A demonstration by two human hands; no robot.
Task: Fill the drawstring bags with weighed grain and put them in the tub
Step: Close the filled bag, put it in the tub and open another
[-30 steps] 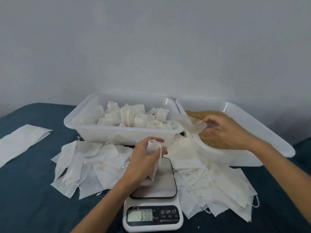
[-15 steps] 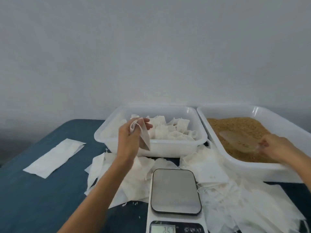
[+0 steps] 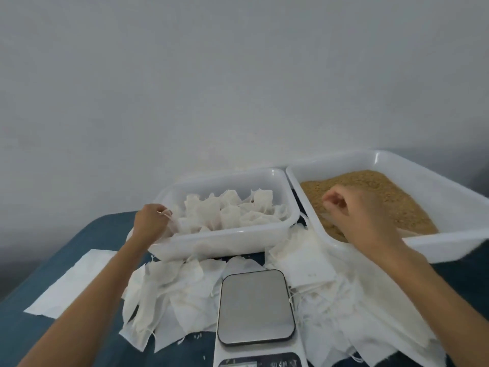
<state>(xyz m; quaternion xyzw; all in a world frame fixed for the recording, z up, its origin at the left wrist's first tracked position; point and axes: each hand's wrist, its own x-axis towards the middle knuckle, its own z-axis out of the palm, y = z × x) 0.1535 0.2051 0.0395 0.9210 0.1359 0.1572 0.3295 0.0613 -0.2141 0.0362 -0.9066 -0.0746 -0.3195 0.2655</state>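
Right now the left hand (image 3: 152,221) reaches over the near-left corner of the smaller white tub (image 3: 227,241), its fingers curled and pinching the thin string of a filled bag (image 3: 173,225) that sits just inside that corner. More filled bags (image 3: 230,213) stand packed together across the rest of this tub. Beside it on the right, touching rim to rim, stands a larger white tub (image 3: 434,245) holding brown grain (image 3: 375,192). The right hand (image 3: 357,210) hovers low over the grain with its fingers curled into a loose fist; whether it holds a scoop I cannot tell, since the back of the hand hides the palm. In front of the tubs a kitchen scale (image 3: 255,305) sits with its grey plate bare, its display cut off by the bottom edge. Flat empty bags (image 3: 169,295) lie heaped on both sides of the scale on the dark blue table (image 3: 31,340). A long white sheet (image 3: 71,282) lies apart at the left.
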